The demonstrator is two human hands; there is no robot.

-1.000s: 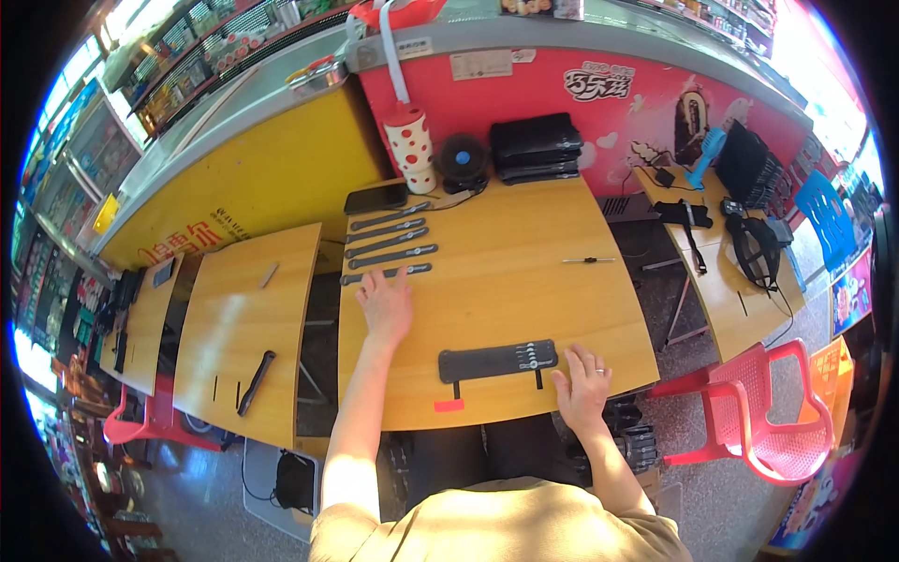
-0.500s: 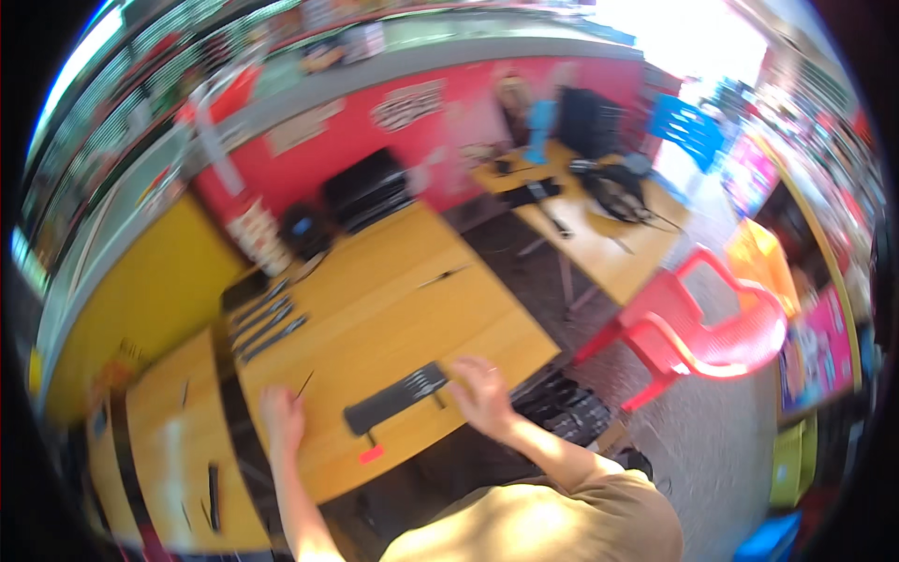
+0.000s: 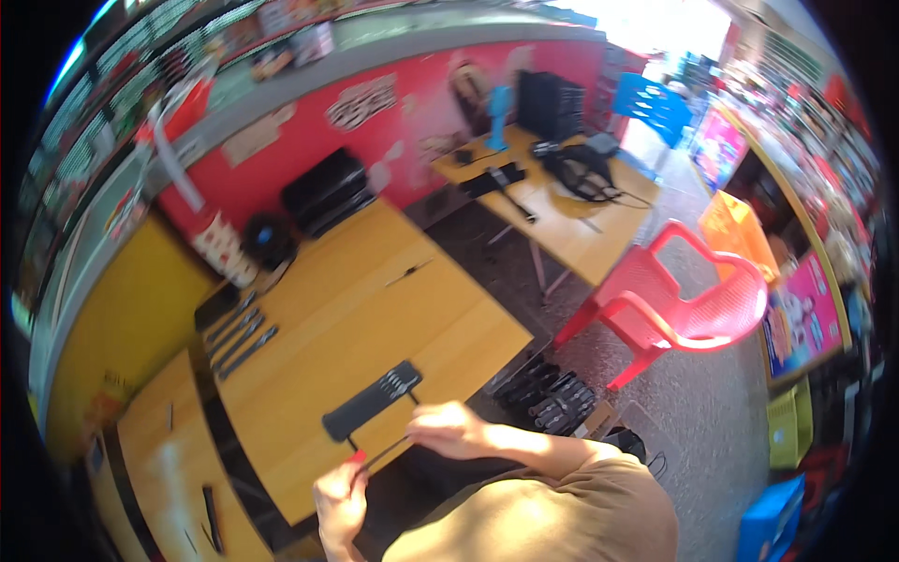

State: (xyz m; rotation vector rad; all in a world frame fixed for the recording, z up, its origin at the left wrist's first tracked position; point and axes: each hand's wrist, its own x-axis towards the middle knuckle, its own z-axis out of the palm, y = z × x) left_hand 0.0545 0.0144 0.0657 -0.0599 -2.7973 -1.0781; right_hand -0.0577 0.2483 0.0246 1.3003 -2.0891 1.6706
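Note:
A dark, flat, oblong piece (image 3: 370, 403) with light markings at its right end lies near the front edge of the wooden table (image 3: 328, 309). Two short dark straps stick out from its near side, the left one ending in a small red tab (image 3: 358, 456). Closer to me, a thin dark strip (image 3: 387, 453) stretches between my hands at the table edge. My left hand (image 3: 342, 501), closed, pinches its left end beside the red tab. Its right end is in the closed fingers of my right hand (image 3: 448, 429), next to the right strap.
Several dark strap-like pieces (image 3: 245, 342) lie in a row at the table's left. A thin tool (image 3: 409, 273) rests farther back. Black bundles (image 3: 562, 401) sit on the floor to the right, before a red plastic chair (image 3: 670, 300). A second table (image 3: 590, 239) holds a black bag.
My left hand has come down and right to the front edge. My right hand, open before, has moved nearer and closed. The thin strip is now stretched between them; the view has shifted.

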